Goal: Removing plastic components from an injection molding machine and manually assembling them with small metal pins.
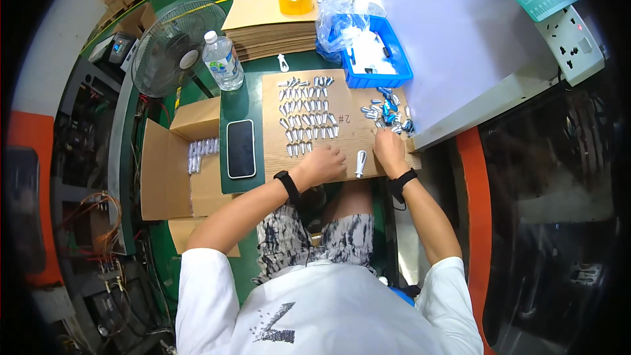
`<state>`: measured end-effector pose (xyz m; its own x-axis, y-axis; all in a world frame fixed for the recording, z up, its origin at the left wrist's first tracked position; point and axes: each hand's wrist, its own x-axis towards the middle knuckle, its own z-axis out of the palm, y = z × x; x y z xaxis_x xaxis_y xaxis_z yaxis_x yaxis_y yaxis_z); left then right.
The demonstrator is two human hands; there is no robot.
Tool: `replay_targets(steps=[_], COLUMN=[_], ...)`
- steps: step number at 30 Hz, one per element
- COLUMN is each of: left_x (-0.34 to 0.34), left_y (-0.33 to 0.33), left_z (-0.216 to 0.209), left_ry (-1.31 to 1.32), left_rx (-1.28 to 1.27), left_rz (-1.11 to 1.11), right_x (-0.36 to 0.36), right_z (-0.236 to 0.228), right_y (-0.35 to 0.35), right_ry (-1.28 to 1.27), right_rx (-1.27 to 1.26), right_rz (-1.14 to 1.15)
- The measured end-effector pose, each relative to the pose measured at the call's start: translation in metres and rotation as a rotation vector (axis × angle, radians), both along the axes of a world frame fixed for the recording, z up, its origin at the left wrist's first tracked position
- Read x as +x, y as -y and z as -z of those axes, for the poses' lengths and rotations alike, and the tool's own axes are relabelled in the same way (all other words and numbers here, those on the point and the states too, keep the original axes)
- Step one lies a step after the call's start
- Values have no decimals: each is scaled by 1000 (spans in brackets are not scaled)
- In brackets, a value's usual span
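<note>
Sits at a green-topped table (253, 102) in patterned shorts (345, 240) and a white T-shirt (328, 315), with a black band (287, 186) on each wrist. Brings the left hand (322, 164) to the near edge of a brown cardboard sheet (358, 135), just below rows of small silver pieces (305, 106), with fingers loosely curled; cannot tell from above whether empty or holding. Reaches the right hand (390, 150) to the near side of a loose pile of silver and blue pieces (388, 113) on the sheet's right, with fingers drawn narrow; cannot make out any piece between the fingertips. Has a white looped object (361, 164) between both hands and, to the left, a dark-screened phone (241, 149) and a carton (161, 171) with clear-and-silver pieces (202, 151) inside. Faces, farther off, a fan (172, 52), a clear bottle (223, 66), stacked flat cardboard (253, 6) topped with yellow tape (296, 4), and a blue bin (378, 81) with white material inside, beside crumpled clear plastic (335, 10).
</note>
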<state>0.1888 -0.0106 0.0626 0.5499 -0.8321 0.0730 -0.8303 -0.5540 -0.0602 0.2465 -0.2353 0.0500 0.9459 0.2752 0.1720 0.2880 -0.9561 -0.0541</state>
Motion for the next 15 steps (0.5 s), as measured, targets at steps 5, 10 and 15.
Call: replay_targets(steps=[5,10,15], left_x=[8,12,-21], left_y=[13,15,-3], left_z=[3,-20,-68], left_ry=[109,-193,-1318], left_rx=[208,240,-806], left_rz=[196,91,-156], right_x=[2,-24,-73], right_z=[-7,-56,-71], right_y=[-1,17,56], right_ry=[-83,-231,-473], right_rx=[-28,552,1249], right_rz=[29,139,173])
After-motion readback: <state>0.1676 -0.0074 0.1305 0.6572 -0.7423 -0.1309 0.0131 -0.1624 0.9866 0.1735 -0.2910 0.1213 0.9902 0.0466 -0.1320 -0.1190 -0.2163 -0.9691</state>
